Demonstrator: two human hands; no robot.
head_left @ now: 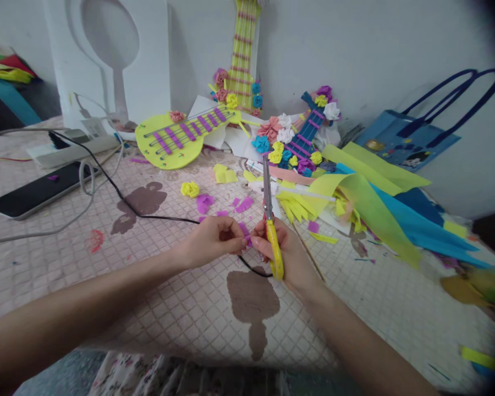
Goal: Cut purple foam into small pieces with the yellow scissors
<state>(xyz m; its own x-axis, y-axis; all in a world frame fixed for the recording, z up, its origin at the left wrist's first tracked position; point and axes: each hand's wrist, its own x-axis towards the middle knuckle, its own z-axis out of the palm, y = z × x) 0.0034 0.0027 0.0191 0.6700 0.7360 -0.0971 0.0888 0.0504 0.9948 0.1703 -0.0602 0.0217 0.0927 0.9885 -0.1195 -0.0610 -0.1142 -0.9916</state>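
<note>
the purple paper point(248, 237) sits pinched between both hands' fingers point(240, 242).

Two hands point(216, 239) are shown, with one pair of scissors point(275, 242), one phone point(35, 190), one bag point(396, 132) and one cutout panel point(155, 66). Three model guitars point(173, 140) can be counted (two yellow, one blue); several purple scraps point(205, 203) are scattered, too jumbled to be tallied.
</note>
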